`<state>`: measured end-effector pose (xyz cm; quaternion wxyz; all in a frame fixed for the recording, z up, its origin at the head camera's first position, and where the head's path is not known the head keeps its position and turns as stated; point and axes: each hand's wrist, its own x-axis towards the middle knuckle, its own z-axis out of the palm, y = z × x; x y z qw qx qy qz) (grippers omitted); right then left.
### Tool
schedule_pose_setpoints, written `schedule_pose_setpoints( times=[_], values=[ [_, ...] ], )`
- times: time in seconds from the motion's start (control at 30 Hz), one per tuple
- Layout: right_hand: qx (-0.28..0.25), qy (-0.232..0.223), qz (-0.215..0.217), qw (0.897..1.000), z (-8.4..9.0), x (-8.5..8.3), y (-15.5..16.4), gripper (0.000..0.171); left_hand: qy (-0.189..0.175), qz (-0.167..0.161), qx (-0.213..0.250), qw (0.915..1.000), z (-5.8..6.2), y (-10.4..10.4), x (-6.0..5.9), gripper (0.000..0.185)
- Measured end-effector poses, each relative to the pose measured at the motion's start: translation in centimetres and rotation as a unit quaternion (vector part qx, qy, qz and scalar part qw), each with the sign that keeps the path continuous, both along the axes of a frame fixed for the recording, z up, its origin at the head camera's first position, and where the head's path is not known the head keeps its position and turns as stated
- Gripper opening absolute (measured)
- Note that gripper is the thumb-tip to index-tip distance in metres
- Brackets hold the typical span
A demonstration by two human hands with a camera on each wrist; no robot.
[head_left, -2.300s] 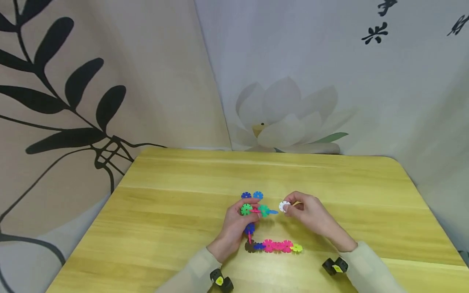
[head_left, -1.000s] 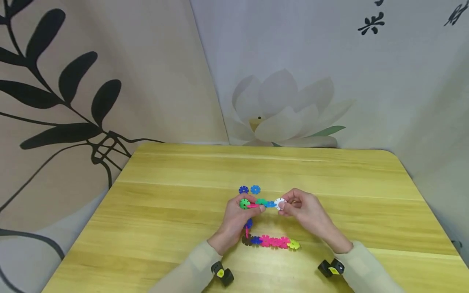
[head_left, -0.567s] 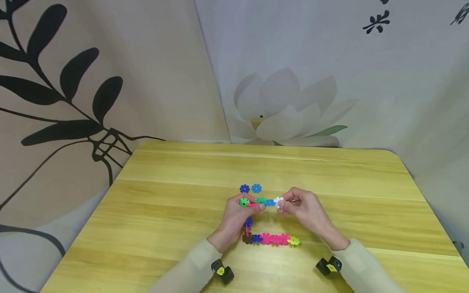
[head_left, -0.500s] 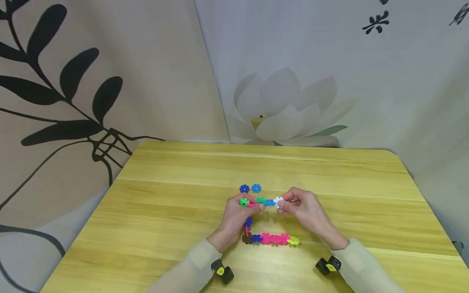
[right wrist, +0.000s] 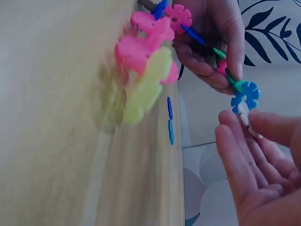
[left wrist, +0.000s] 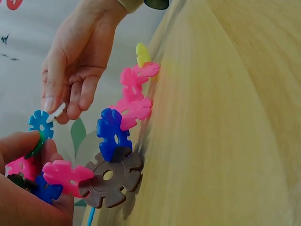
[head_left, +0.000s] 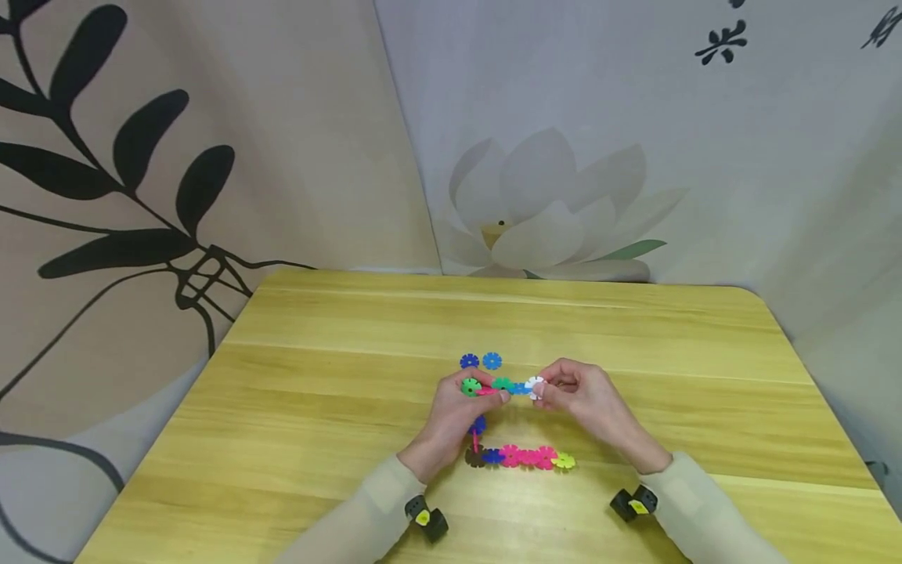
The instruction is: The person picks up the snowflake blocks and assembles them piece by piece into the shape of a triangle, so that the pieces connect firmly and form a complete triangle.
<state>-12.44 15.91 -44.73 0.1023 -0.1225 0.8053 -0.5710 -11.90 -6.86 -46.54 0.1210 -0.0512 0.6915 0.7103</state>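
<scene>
Near the front middle of the wooden table, a chain of interlocking plastic snowflake discs is partly built. Its lower run, from a brown disc through dark blue and pink discs to a yellow-green disc at the right end, lies on the tabletop. A short upright stretch rises from the brown end to an upper run held above the table. That upper run carries a green disc, a teal one and a light blue disc at its free end.

The left hand grips the upper run, fingers and thumb curled round the green and pink pieces. The right hand pinches a white disc between thumb and fingertips, its edge meeting the light blue disc. Whether the white disc is fully seated in the slot cannot be told.

By this evidence most of the chain appears joined, and the white piece is the one in hand. Two loose blue discs lie side by side on the table just beyond the hands, not yet attached.
</scene>
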Motion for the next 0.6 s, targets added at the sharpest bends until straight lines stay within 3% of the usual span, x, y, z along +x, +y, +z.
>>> schedule_pose_setpoints(
  times=[0.47,0.6],
  values=[
    [0.094,0.075,0.011,0.993,-0.2,-2.2,1.2,0.034,0.007,-0.014,0.007,0.9999,-0.4,-1.0,-0.5,0.034],
    [0.112,0.087,0.024,0.990,-0.1,-3.3,1.3,0.034,0.008,-0.020,0.038,0.9991,-0.5,-1.2,-0.5,0.032]
  ],
)
